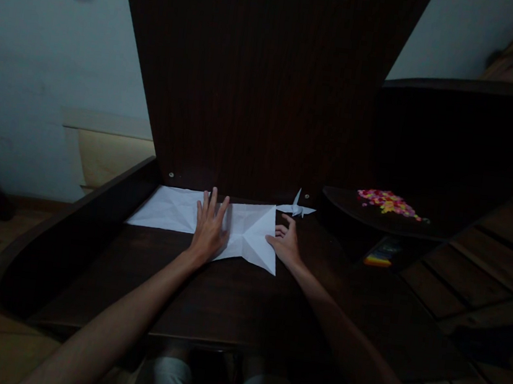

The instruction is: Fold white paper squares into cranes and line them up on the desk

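A creased white sheet of paper (pixel 256 232) lies on the dark wooden desk, its corners partly lifted along the fold lines. My left hand (pixel 209 230) presses flat on its left part, fingers spread. At the right edge, my right hand (pixel 285 242) has its thumb over the paper and its lower fingers curled against the border; the index finger stands off. Another creased white sheet (pixel 165 209) extends left from beneath or beside my left hand; the hand hides where the two meet. A folded white paper crane (pixel 297 209) sits just beyond my right hand.
The desk top (pixel 224 306) has a raised left side panel (pixel 68 237) and a tall back board (pixel 263 93). On a curved shelf (pixel 343 206) at right lies a pile of small pink and yellow pieces (pixel 388 202). A yellow-orange object (pixel 377 262) sits below it.
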Demonstrator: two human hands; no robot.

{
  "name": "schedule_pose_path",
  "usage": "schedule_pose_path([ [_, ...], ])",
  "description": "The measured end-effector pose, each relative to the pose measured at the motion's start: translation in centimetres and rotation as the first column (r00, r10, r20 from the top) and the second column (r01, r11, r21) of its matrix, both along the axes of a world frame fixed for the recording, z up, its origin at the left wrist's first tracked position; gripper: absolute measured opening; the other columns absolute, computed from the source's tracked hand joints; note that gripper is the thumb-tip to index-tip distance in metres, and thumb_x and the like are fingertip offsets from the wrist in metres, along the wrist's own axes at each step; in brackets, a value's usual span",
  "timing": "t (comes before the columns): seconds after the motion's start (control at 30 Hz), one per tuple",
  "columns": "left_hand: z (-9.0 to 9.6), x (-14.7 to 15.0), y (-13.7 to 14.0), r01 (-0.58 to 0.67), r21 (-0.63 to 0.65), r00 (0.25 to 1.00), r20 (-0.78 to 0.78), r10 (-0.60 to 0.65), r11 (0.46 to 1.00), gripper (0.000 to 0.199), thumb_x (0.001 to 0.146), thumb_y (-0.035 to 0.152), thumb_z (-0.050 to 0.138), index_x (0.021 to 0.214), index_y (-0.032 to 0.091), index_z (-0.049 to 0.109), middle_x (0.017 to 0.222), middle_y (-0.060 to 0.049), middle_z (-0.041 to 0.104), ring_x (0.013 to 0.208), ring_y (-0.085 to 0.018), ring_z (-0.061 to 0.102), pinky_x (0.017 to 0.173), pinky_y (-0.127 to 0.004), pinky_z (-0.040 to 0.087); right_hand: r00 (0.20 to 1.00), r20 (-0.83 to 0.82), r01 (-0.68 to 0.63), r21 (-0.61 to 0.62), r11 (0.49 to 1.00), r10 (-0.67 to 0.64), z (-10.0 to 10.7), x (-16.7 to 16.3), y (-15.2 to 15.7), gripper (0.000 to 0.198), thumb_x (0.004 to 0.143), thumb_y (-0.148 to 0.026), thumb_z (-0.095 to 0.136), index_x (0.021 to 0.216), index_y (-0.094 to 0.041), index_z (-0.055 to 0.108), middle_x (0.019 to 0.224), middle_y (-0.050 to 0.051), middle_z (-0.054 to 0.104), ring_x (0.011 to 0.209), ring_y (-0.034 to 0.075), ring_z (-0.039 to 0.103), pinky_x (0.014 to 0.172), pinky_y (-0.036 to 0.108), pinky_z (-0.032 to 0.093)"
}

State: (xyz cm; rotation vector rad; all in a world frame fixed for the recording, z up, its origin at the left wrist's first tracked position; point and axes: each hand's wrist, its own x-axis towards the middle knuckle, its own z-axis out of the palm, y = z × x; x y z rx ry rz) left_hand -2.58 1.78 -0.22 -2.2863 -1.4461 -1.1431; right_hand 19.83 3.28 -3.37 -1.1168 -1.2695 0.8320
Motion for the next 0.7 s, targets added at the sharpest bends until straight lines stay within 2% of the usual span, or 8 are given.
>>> schedule_pose_path([
  [0.1, 0.2, 0.0, -0.1, 0.034, 0.027, 0.998, -0.062, -0.033, 0.999, 0.08, 0.072, 0.007, 0.059, 0.141, 0.024, 0.021, 0.153, -0.012, 0.003, 0.138, -0.034, -0.007, 0.107, -0.062, 0.009, 1.0, 0.017, 0.003, -0.003, 1.0, -0.003, 0.1, 0.0, -0.1, 0.074, 0.054, -0.017, 0.061, 0.121, -0.021, 0.03, 0.074, -0.003, 0.058, 0.064, 0.015, 0.058, 0.059, 0.026, 0.047],
  [0.23, 0.0, -0.2, 0.2, 0.033, 0.051, 0.998, -0.053, -0.03, 0.998, 0.07, 0.075, 0.006, 0.054, 0.138, 0.021, 0.027, 0.152, -0.013, 0.012, 0.139, -0.033, -0.004, 0.108, -0.063, 0.01, 0.999, 0.05, 0.003, -0.016, 1.0, -0.002, 0.1, 0.1, -0.1, 0.073, 0.056, -0.018, 0.061, 0.122, -0.021, 0.03, 0.076, -0.002, 0.06, 0.066, 0.015, 0.059, 0.06, 0.027, 0.048],
  [0.33, -0.4, -0.6, 0.7, 0.091, 0.049, 0.995, -0.043, -0.089, 0.995, 0.054, 0.079, 0.008, 0.05, 0.131, 0.017, 0.038, 0.148, -0.014, 0.026, 0.14, -0.031, 0.007, 0.11, -0.058, 0.016, 0.998, 0.07, -0.003, -0.013, 1.0, 0.004, 0.0, 0.1, -0.2, 0.073, 0.057, -0.018, 0.06, 0.124, -0.021, 0.03, 0.077, -0.001, 0.06, 0.067, 0.016, 0.06, 0.06, 0.027, 0.049],
  [0.4, -0.8, -0.8, 0.9, 0.208, 0.003, 0.977, -0.051, -0.208, 0.978, 0.043, 0.082, 0.015, 0.05, 0.125, 0.016, 0.045, 0.136, -0.014, 0.043, 0.135, -0.027, 0.026, 0.109, -0.049, 0.029, 0.996, 0.086, -0.005, -0.004, 1.0, 0.005, -0.2, 0.1, -0.1, 0.073, 0.058, -0.018, 0.06, 0.125, -0.021, 0.03, 0.079, -0.001, 0.061, 0.068, 0.016, 0.06, 0.062, 0.028, 0.05],
  [0.47, -1.2, -0.8, 1.1, 0.297, -0.073, 0.95, -0.073, -0.302, 0.952, 0.035, 0.084, 0.022, 0.05, 0.118, 0.016, 0.051, 0.124, -0.012, 0.054, 0.127, -0.024, 0.041, 0.105, -0.043, 0.037, 0.995, 0.103, -0.009, 0.002, 1.0, 0.009, -0.4, 0.2, 0.0, 0.073, 0.059, -0.017, 0.059, 0.126, -0.021, 0.03, 0.079, -0.001, 0.061, 0.069, 0.016, 0.061, 0.064, 0.029, 0.051],
  [0.6, -2.0, -0.8, 1.0, 0.341, -0.229, 0.925, -0.093, -0.369, 0.912, 0.025, 0.084, 0.028, 0.051, 0.104, 0.019, 0.061, 0.119, -0.01, 0.059, 0.117, -0.024, 0.05, 0.1, -0.04, 0.042, 0.995, 0.099, 0.004, -0.013, 1.0, -0.003, -0.4, 0.3, 0.2, 0.064, 0.062, -0.017, 0.057, 0.123, -0.021, 0.038, 0.089, 0.004, 0.064, 0.071, 0.016, 0.062, 0.065, 0.029, 0.051],
  [0.7, -2.2, -0.8, 0.9, 0.326, -0.323, 0.933, -0.04, -0.358, 0.888, 0.026, 0.084, 0.032, 0.05, 0.104, 0.021, 0.063, 0.12, -0.009, 0.06, 0.116, -0.025, 0.052, 0.1, -0.039, 0.042, 0.998, 0.066, -0.019, 0.001, 1.0, 0.019, 0.2, 0.5, 0.2, 0.049, 0.066, -0.014, 0.048, 0.114, -0.022, 0.051, 0.111, 0.009, 0.063, 0.087, 0.018, 0.064, 0.072, 0.03, 0.052],
])
